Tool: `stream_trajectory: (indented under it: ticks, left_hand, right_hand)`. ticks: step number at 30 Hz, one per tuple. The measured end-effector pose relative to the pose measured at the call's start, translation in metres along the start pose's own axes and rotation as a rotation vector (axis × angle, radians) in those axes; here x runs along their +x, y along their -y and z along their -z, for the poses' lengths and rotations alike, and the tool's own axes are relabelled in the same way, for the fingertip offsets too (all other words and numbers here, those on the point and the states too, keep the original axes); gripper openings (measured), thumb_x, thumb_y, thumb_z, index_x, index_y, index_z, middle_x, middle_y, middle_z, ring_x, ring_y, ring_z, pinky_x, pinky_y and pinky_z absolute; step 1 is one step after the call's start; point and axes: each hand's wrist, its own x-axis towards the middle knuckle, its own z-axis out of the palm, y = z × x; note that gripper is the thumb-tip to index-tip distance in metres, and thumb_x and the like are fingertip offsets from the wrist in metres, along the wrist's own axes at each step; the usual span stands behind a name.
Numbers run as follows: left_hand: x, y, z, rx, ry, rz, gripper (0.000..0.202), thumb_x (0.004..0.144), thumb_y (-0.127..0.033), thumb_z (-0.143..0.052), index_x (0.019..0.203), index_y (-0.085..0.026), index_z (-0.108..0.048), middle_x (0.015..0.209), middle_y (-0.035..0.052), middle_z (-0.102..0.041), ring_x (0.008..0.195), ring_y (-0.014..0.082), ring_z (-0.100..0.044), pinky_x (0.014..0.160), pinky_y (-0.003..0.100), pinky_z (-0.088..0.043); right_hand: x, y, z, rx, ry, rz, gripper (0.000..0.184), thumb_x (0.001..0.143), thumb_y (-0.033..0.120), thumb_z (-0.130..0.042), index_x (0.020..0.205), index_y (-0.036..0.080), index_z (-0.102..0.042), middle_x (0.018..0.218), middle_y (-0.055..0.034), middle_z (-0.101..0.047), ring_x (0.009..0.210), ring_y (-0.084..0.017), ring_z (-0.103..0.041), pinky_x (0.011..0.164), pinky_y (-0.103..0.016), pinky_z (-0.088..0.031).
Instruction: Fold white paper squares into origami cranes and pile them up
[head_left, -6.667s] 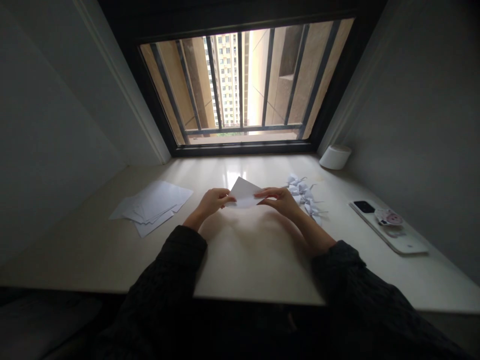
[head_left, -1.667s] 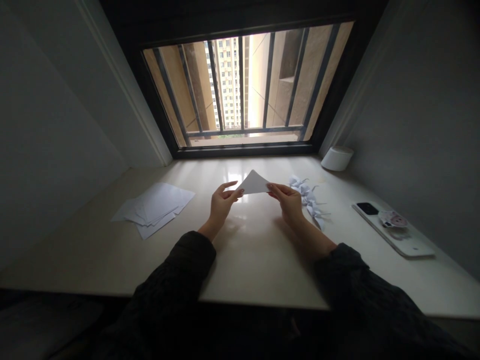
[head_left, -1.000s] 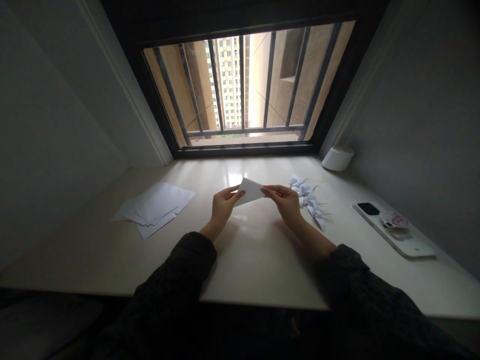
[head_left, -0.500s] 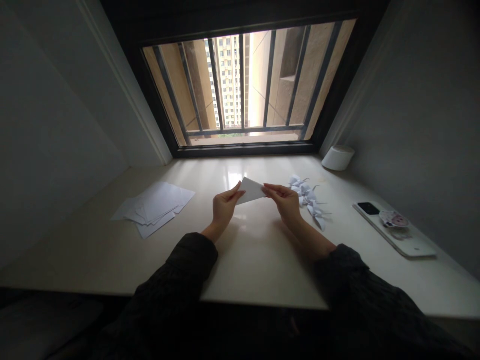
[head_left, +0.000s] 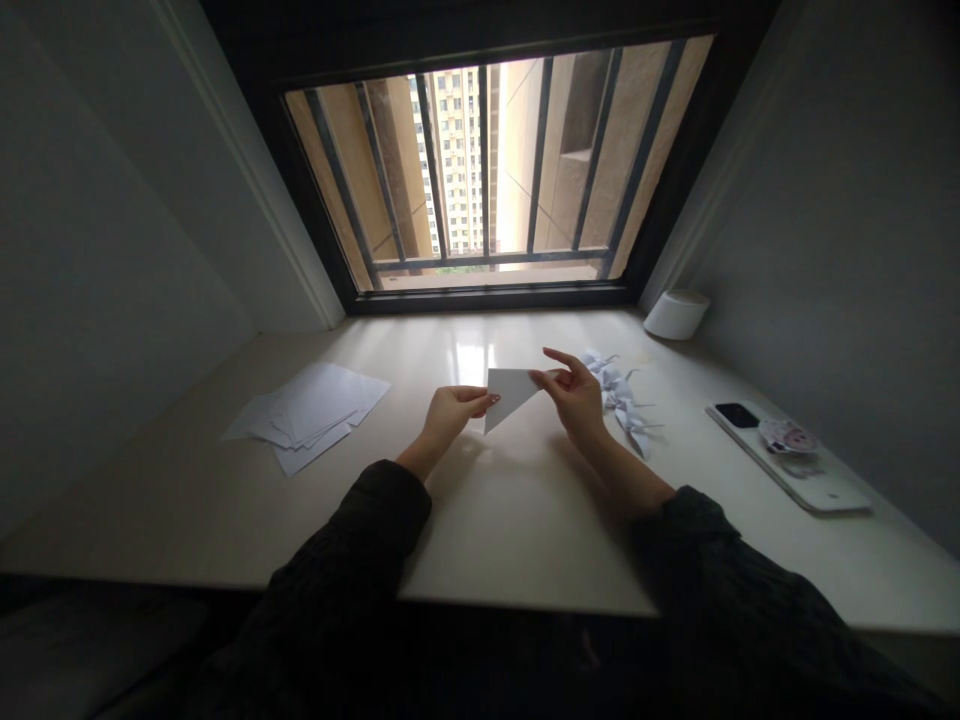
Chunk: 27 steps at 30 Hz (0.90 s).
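A small white paper triangle hangs point-down just above the pale desk, held between both hands. My left hand pinches its left corner with the fingers curled. My right hand pinches its right corner with thumb and forefinger while the other fingers spread upward. Both arms wear dark sleeves.
A loose stack of white sheets lies at the left. Several folded paper cranes sit just right of my right hand. A white phone with a round grip lies at the right, and a white round container stands by the barred window.
The folded paper has turned from a flat band to a triangle with its point down. My left hand dropped slightly and my right hand's fingers spread.
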Motion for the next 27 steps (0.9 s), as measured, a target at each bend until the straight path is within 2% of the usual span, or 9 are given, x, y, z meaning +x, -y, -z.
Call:
stream_trajectory:
  ticks: [2, 4, 8, 10, 16, 24, 27]
  left_hand:
    - [-0.001, 0.000, -0.002, -0.062, 0.010, 0.056, 0.039, 0.056, -0.037, -0.082, 0.085, -0.012, -0.075, 0.081, 0.0112, -0.073, 0.072, 0.0189, -0.065, 0.075, 0.035, -0.051]
    - [-0.002, 0.001, -0.005, -0.147, -0.011, 0.072, 0.040, 0.054, -0.037, -0.082, 0.084, -0.011, -0.075, 0.083, 0.0114, -0.073, 0.074, 0.0185, -0.065, 0.077, 0.036, -0.051]
    - [-0.004, 0.002, -0.012, -0.238, -0.048, 0.064, 0.041, 0.054, -0.038, -0.082, 0.085, -0.011, -0.074, 0.084, 0.0115, -0.072, 0.076, 0.0187, -0.065, 0.080, 0.036, -0.050]
    - [-0.006, 0.002, -0.016, -0.237, -0.062, 0.050, 0.041, 0.054, -0.038, -0.082, 0.084, -0.012, -0.074, 0.083, 0.0107, -0.072, 0.077, 0.0185, -0.065, 0.079, 0.036, -0.050]
    - [-0.008, 0.001, -0.020, -0.211, -0.074, 0.041, 0.038, 0.055, -0.040, -0.081, 0.081, -0.013, -0.075, 0.078, 0.0087, -0.071, 0.072, 0.0169, -0.063, 0.076, 0.034, -0.050]
    - [-0.005, 0.003, -0.014, -0.193, -0.045, 0.037, 0.037, 0.055, -0.039, -0.081, 0.080, -0.012, -0.075, 0.079, 0.0102, -0.072, 0.072, 0.0179, -0.063, 0.075, 0.035, -0.050]
    - [-0.005, 0.005, -0.011, -0.169, -0.034, 0.058, 0.036, 0.053, -0.038, -0.082, 0.077, -0.012, -0.074, 0.077, 0.0100, -0.071, 0.069, 0.0170, -0.063, 0.073, 0.034, -0.050]
  right_hand:
    - [0.001, -0.001, 0.000, 0.031, -0.021, -0.052, 0.065, 0.063, 0.045, -0.075, 0.121, 0.022, -0.056, 0.064, 0.0031, -0.066, 0.065, -0.016, -0.063, 0.067, -0.031, -0.052]
    - [0.000, -0.002, -0.002, 0.064, -0.004, -0.147, 0.063, 0.061, 0.046, -0.076, 0.117, 0.020, -0.059, 0.064, 0.0019, -0.066, 0.064, -0.015, -0.063, 0.065, -0.030, -0.052]
    - [-0.008, 0.000, -0.009, 0.033, 0.189, -0.318, 0.037, 0.058, 0.048, -0.077, 0.077, 0.016, -0.071, 0.071, -0.0048, -0.068, 0.067, -0.015, -0.061, 0.060, -0.027, -0.048]
    - [-0.013, 0.003, -0.012, 0.003, 0.226, -0.328, 0.035, 0.058, 0.049, -0.076, 0.069, 0.016, -0.072, 0.066, -0.0041, -0.066, 0.064, -0.014, -0.057, 0.059, -0.026, -0.046]
    - [-0.016, 0.009, -0.013, -0.034, 0.162, -0.312, 0.035, 0.056, 0.049, -0.078, 0.064, 0.016, -0.071, 0.059, -0.0022, -0.063, 0.057, -0.012, -0.050, 0.056, -0.027, -0.040]
    - [-0.006, 0.004, -0.003, -0.023, 0.169, -0.335, 0.034, 0.057, 0.049, -0.077, 0.064, 0.016, -0.072, 0.062, -0.0044, -0.065, 0.061, -0.014, -0.057, 0.059, -0.028, -0.043]
    - [0.002, 0.000, 0.006, 0.008, 0.105, -0.349, 0.033, 0.058, 0.048, -0.077, 0.069, 0.017, -0.073, 0.069, -0.0060, -0.068, 0.065, -0.015, -0.060, 0.058, -0.026, -0.044]
